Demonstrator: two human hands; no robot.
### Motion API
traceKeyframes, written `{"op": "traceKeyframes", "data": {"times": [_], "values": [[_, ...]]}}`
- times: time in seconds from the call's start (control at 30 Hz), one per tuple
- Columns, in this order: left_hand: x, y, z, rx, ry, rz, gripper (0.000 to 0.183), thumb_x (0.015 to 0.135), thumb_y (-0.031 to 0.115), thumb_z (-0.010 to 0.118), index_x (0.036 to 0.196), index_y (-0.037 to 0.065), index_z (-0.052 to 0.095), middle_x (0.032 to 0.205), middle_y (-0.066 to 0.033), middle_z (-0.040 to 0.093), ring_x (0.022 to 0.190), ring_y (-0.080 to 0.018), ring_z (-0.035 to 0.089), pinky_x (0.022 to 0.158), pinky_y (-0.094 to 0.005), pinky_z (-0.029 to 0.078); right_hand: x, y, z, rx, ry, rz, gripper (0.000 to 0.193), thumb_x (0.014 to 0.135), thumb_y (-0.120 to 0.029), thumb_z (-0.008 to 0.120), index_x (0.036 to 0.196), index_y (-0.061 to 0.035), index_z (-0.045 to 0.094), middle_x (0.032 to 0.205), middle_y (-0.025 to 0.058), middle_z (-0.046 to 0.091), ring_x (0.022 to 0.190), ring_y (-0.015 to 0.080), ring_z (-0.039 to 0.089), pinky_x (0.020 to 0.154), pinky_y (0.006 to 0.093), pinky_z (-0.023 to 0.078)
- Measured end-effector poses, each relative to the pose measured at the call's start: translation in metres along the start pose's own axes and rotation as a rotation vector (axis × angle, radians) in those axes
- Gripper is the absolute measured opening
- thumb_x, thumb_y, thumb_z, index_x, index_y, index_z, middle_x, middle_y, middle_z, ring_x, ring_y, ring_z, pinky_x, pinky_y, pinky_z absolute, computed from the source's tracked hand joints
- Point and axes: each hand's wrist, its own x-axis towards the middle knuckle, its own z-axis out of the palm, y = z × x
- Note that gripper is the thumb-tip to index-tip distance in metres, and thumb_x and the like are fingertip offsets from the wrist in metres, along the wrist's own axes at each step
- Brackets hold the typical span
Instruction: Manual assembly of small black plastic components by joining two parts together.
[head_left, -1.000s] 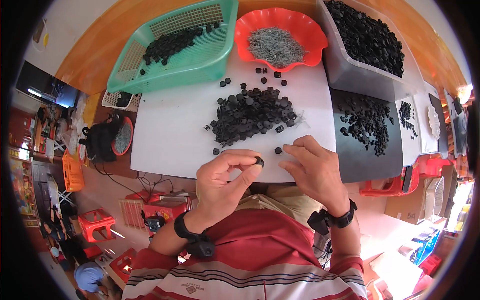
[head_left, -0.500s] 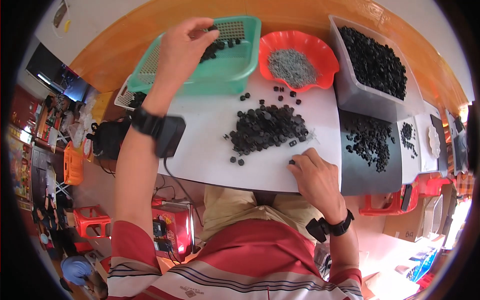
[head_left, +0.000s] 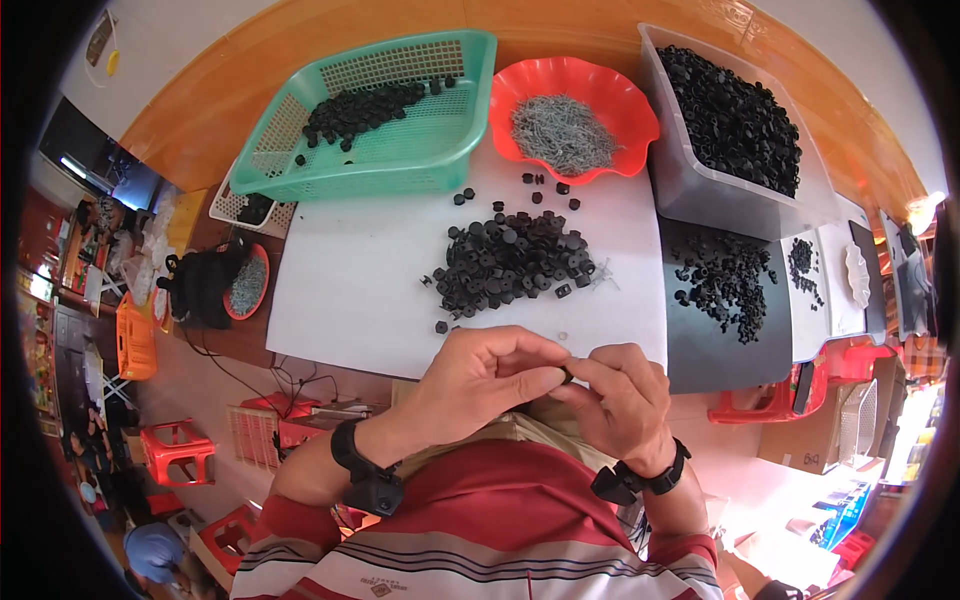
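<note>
Back from green basket point(head_left: 365, 183), left hand point(head_left: 480, 385) meets right hand point(head_left: 622, 402), fingers of both pinching black part point(head_left: 567, 377)

black parts point(head_left: 515, 262) heaped on a table point(head_left: 350, 270) suggest a small workshop (red stool point(head_left: 172, 448) nearby).

I'm on one feed: head cam, left unit of a side-by-side fisheye pair. Looks down from the wearer's head, upright, unmirrored. Close range: shirt point(head_left: 490, 490) fills bottom centre, left hand point(head_left: 490, 378) and right hand point(head_left: 622, 400) just below mid-frame, white table top point(head_left: 350, 270) beyond. Wooden panel point(head_left: 240, 70) bends along the top edge; black vignette rounds the corners.
</note>
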Motion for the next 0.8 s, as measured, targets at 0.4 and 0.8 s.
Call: {"op": "traceKeyframes", "data": {"times": [0.4, 0.8], "values": [[0.002, -0.034, -0.006, -0.038, 0.161, 0.094, 0.015, 0.094, -0.005, 0.069, 0.109, -0.006, 0.071, 0.108, -0.0135, 0.071, 0.094, -0.0185, 0.072, 0.087, -0.0302, 0.060, 0.014, 0.056, -0.015, -0.164, -0.155, 0.295, 0.025, 0.082, -0.006, 0.078, 0.105, -0.0042, 0.070, 0.092, 0.0116, 0.068, 0.072, 0.0277, 0.068, 0.060, 0.0379, 0.054], [0.004, -0.049, -0.002, 0.162, 0.173, 0.264, 0.018, 0.094, -0.006, 0.068, 0.112, -0.005, 0.072, 0.115, -0.0101, 0.066, 0.102, -0.0130, 0.065, 0.087, -0.0260, 0.056, 0.029, 0.071, -0.011, -0.452, -0.392, 0.359, 0.017, 0.089, -0.003, 0.065, 0.106, 0.0010, 0.064, 0.095, 0.0175, 0.068, 0.090, 0.0387, 0.065, 0.077, 0.0491, 0.052]]}}
